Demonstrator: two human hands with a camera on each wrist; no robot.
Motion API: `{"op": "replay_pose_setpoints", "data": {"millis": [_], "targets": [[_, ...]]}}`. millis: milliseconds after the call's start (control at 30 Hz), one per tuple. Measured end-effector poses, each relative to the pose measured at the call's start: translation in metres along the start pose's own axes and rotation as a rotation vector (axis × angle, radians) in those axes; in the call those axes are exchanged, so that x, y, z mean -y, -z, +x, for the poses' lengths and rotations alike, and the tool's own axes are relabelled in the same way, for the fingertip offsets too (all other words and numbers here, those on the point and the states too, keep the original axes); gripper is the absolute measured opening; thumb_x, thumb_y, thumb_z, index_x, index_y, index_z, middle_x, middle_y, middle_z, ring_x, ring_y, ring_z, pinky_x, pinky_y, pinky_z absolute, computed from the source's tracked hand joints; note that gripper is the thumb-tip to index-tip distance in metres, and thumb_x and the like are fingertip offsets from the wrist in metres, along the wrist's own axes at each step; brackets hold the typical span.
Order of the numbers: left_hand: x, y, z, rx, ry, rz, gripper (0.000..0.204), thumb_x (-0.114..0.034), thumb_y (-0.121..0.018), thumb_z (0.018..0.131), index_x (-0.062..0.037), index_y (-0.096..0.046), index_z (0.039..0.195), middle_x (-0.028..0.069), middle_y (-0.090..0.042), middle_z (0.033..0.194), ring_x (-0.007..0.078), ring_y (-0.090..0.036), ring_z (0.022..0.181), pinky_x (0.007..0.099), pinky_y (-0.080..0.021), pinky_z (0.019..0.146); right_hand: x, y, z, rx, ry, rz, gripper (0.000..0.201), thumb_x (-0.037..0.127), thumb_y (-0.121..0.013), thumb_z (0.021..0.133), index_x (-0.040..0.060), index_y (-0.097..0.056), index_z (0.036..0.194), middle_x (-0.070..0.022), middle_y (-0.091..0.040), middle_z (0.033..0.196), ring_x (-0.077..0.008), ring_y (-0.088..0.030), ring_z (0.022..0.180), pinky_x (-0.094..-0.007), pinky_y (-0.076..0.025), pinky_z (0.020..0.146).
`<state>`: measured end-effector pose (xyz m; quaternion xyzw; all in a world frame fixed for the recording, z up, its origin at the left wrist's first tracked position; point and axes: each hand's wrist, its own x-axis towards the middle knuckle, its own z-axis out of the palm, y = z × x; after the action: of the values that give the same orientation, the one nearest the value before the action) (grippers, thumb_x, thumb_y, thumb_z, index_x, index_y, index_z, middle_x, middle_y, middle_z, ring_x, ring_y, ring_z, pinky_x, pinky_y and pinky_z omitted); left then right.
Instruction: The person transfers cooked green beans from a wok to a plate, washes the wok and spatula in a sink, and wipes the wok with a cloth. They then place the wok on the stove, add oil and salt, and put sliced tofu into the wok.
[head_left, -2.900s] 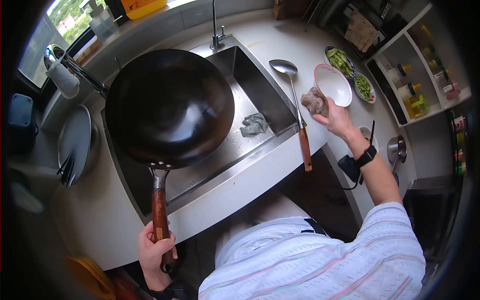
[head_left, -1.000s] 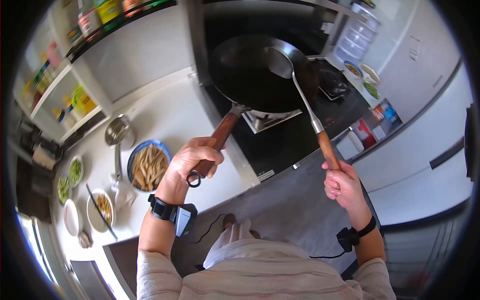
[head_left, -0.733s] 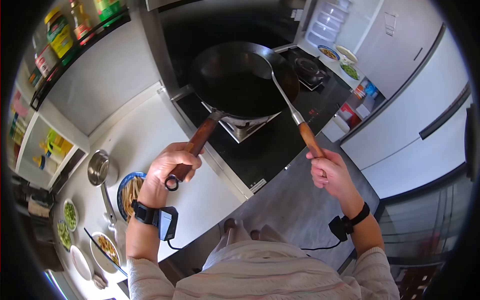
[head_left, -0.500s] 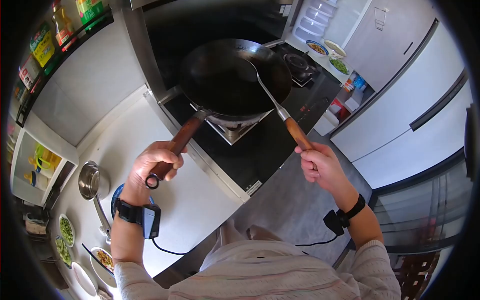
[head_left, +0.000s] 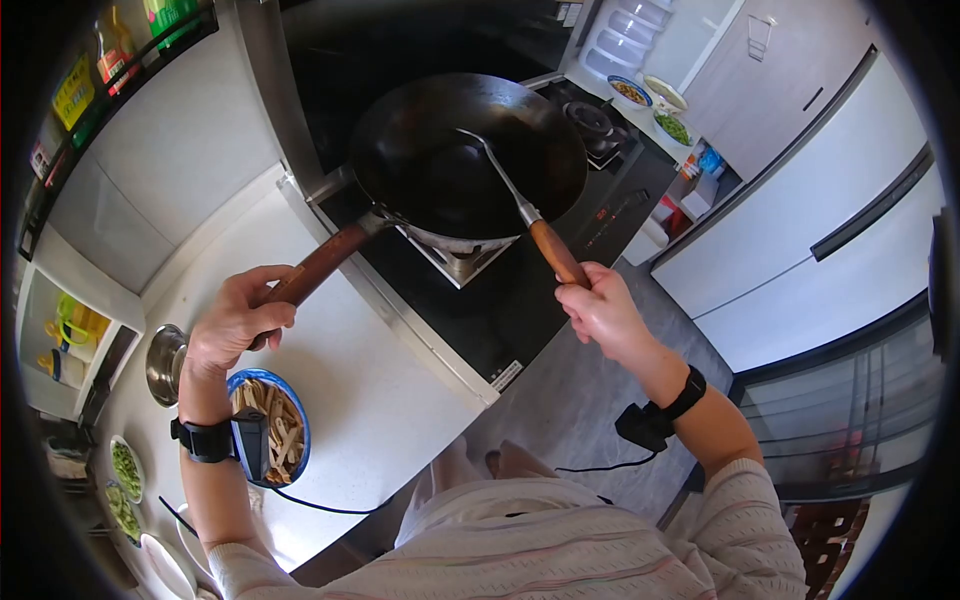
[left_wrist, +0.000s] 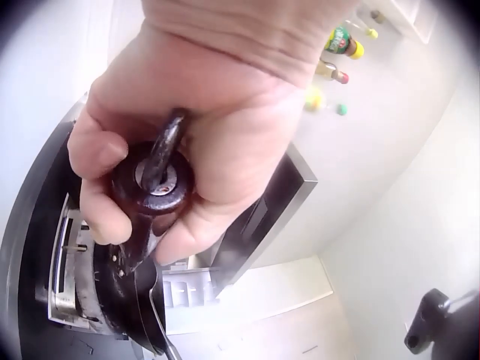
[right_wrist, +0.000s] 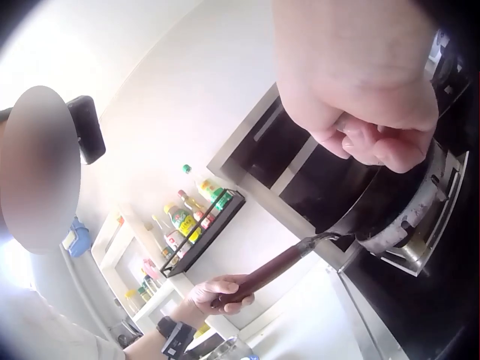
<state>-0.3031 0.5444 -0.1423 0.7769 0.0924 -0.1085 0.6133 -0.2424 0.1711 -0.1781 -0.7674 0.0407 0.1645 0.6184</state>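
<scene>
A large black wok [head_left: 465, 150] sits over the burner of a dark stove [head_left: 520, 285]. My left hand [head_left: 238, 320] grips the end of its long wooden handle [head_left: 320, 265]. In the left wrist view the fingers [left_wrist: 97, 217] curl round the handle's ringed end [left_wrist: 154, 176]. My right hand [head_left: 600, 308] grips the wooden handle of a steel ladle [head_left: 500, 175], whose bowl lies inside the wok. The right wrist view shows the right hand [right_wrist: 367, 97] fisted above the wok [right_wrist: 360, 199], with the left hand [right_wrist: 221, 292] on the handle beyond.
On the white counter [head_left: 350, 370] to the left stand a blue plate of pale strips [head_left: 275, 430], a small steel pot [head_left: 163, 362] and bowls of greens [head_left: 125, 470]. More bowls [head_left: 655, 98] sit beyond the stove. Bottles line a wall shelf [right_wrist: 196, 214].
I have turned from the sink to the stove carrying the wok and ladle. Over the last second the wok settled on the burner and the ladle's bowl dropped inside it.
</scene>
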Motion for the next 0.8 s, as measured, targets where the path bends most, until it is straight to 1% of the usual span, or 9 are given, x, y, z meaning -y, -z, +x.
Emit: {"op": "replay_pose_setpoints", "data": {"millis": [133,267,300,400,467,533,667,733,800], "targets": [[0.000,0.002,-0.002,-0.094,-0.022,0.036,0.046,-0.008,-0.065,0.070,0.0045,-0.053,0.112,0.0055,-0.057,0.068,0.0092,-0.052,0.049,0.0191,-0.033,0.040,0.005,-0.009,-0.002,0.031,-0.018,0.075,0.017,0.009,-0.054,0.079,0.0014,-0.047,0.093,0.0011,-0.040,0.060,-0.0064,-0.040,0.041,-0.0233,-0.035,0.036],[0.016,-0.004,-0.013,-0.217,-0.055,0.045,0.048,-0.009,-0.065,0.071,0.0046,-0.051,0.115,0.0062,-0.058,0.071,0.0100,-0.053,0.053,0.0200,-0.036,0.043,0.011,-0.004,-0.005,0.305,-0.040,0.175,0.036,0.031,-0.055,0.086,-0.0004,-0.048,0.101,-0.0038,-0.051,0.068,-0.0088,-0.049,0.046,-0.0236,-0.045,0.041],[0.020,-0.008,-0.019,-0.341,-0.112,0.056,0.049,-0.010,-0.064,0.072,0.0045,-0.050,0.116,0.0069,-0.059,0.075,0.0103,-0.055,0.057,0.0205,-0.038,0.046,0.011,0.002,-0.007,0.371,-0.027,0.128,0.050,0.046,-0.050,0.087,-0.0011,-0.050,0.104,-0.0072,-0.056,0.073,-0.0108,-0.055,0.050,-0.0239,-0.049,0.046],[0.039,-0.026,-0.046,-0.804,-0.274,0.187,0.048,-0.017,-0.062,0.079,0.0009,-0.049,0.122,0.0063,-0.060,0.094,0.0104,-0.057,0.076,0.0224,-0.043,0.060,-0.014,0.033,-0.001,0.329,-0.024,0.136,0.051,0.049,-0.047,0.088,0.0005,-0.054,0.102,-0.0076,-0.058,0.075,-0.0115,-0.057,0.052,-0.0237,-0.050,0.049],[0.065,-0.043,-0.070,-1.034,-0.421,0.169,0.039,-0.007,-0.058,0.083,-0.0001,-0.049,0.120,0.0046,-0.059,0.092,0.0082,-0.054,0.078,0.0215,-0.043,0.066,-0.061,0.063,0.018,0.337,-0.042,0.103,0.042,0.042,-0.048,0.089,0.0016,-0.057,0.098,-0.0063,-0.058,0.074,-0.0111,-0.056,0.052,-0.0225,-0.049,0.049],[0.097,-0.085,-0.088,-1.067,-0.512,0.258,0.031,-0.004,-0.055,0.085,-0.0013,-0.054,0.115,0.0017,-0.058,0.090,0.0071,-0.053,0.079,0.0203,-0.043,0.065,-0.124,0.088,0.045,0.328,-0.190,-0.102,0.034,0.035,-0.050,0.090,0.0022,-0.057,0.096,-0.0043,-0.058,0.072,-0.0103,-0.056,0.053,-0.0215,-0.046,0.047],[0.145,-0.211,-0.081,-0.913,-0.093,0.490,0.016,-0.003,-0.056,0.080,-0.0032,-0.062,0.095,0.0028,-0.053,0.075,0.0096,-0.052,0.065,0.0233,-0.042,0.055,-0.218,0.102,0.086,0.406,-0.293,-0.268,0.029,0.029,-0.049,0.090,0.0015,-0.058,0.091,-0.0038,-0.059,0.070,-0.0100,-0.056,0.052,-0.0220,-0.047,0.047],[0.174,-0.235,-0.072,-0.993,-0.052,0.633,0.013,-0.004,-0.056,0.078,-0.0054,-0.062,0.089,0.0065,-0.052,0.072,0.0168,-0.053,0.060,0.0286,-0.043,0.054,-0.238,0.100,0.101,0.420,-0.234,-0.366,0.032,0.034,-0.050,0.090,0.0024,-0.057,0.091,-0.0036,-0.058,0.072,-0.0097,-0.056,0.054,-0.0212,-0.044,0.045],[0.195,-0.243,-0.061,-1.091,-0.197,0.929,0.012,-0.006,-0.052,0.081,-0.0076,-0.061,0.089,0.0093,-0.053,0.076,0.0266,-0.055,0.066,0.0345,-0.044,0.057,-0.252,0.100,0.114,0.439,-0.212,-0.337,0.032,0.036,-0.051,0.089,0.0036,-0.056,0.090,-0.0033,-0.058,0.072,-0.0095,-0.056,0.055,-0.0213,-0.043,0.046]]}}
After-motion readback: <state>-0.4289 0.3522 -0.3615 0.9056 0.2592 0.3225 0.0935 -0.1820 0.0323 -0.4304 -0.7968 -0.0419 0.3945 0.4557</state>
